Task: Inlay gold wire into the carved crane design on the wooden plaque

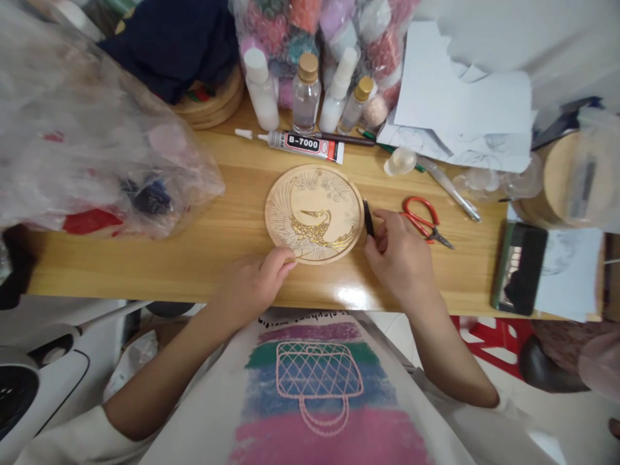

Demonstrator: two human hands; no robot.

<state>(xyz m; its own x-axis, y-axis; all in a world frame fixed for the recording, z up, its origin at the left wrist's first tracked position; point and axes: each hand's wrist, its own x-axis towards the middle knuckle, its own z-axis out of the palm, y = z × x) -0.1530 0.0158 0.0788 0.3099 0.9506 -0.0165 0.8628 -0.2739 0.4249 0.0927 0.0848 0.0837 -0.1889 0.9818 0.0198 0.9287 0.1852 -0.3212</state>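
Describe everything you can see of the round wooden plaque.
The pale plaque is round, seemingly wooden, with a raised rim. Dark lines trace feathers and curled motifs; the long-beaked bird is partly shiny gold. It lies flat on the table, decorated face up. The left hand appears to touch its near edge; a dark tool in the right hand is by its right rim.

Count at one desk (237, 219): bottles (305, 106), four; glue tube (303, 143), one; round wooden plate (314, 223), one; red-handled snips (434, 234), one pair; hand-held black tool (369, 218), one; hands number two, one left hand (264, 281) and one right hand (401, 252)
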